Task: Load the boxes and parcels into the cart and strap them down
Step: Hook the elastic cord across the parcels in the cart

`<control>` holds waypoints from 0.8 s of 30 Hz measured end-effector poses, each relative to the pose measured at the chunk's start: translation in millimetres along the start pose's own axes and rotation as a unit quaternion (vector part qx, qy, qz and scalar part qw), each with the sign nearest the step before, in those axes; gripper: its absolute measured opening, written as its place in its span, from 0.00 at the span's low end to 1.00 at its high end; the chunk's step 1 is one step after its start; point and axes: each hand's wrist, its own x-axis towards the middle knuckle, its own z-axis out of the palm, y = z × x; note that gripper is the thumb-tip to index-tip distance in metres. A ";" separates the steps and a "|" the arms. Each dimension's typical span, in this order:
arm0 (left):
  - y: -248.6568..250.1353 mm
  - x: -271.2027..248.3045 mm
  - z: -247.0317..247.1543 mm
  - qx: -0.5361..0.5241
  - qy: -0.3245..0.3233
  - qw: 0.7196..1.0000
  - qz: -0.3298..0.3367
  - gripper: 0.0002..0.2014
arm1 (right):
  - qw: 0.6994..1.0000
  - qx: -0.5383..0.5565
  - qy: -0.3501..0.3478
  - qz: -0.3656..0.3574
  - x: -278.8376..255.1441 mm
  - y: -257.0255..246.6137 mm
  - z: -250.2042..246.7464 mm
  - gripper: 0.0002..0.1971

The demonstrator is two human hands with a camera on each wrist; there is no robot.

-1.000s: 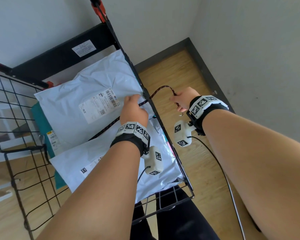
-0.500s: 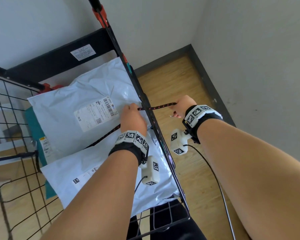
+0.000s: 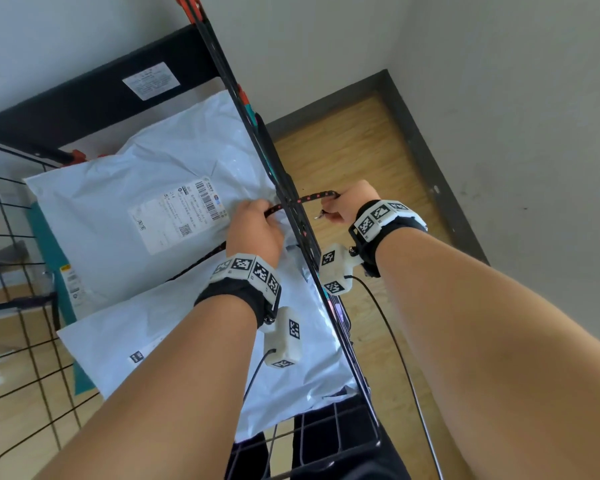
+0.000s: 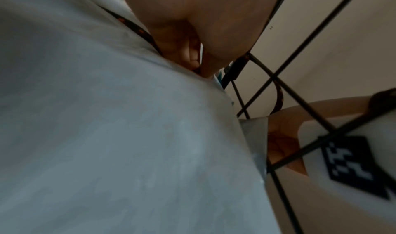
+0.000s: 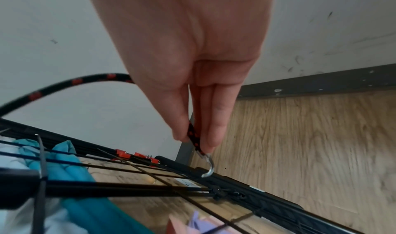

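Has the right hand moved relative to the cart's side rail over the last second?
Yes. The right hand has drawn closer to the cart rail, pulling the bungee cord straighter.

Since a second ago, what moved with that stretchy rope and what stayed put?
The black cord with red flecks arched slack a second ago; the right hand has drawn it straighter over the black wire cart's side, its metal hook nearing the wires. The left hand still grips the cord over the white plastic mailer bags, which haven't shifted.
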 end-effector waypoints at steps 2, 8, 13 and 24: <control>0.0 -2.5 0.1 0.012 0.011 1.000 0.010 0.09 | 1.000 0.009 -0.014 0.000 3.0 4.5 4.8 0.14; 1.5 -8.4 0.2 0.056 0.034 0.997 0.029 0.08 | 0.997 0.009 -0.071 -0.024 3.8 8.6 2.3 0.17; 3.5 -13.1 -1.3 0.101 0.048 0.993 0.043 0.11 | 0.993 -0.001 -0.117 -0.033 3.7 9.7 -1.9 0.18; 4.7 -15.8 -6.2 0.090 0.037 0.994 0.044 0.11 | 0.974 0.113 -0.194 -0.036 -10.6 5.7 3.9 0.13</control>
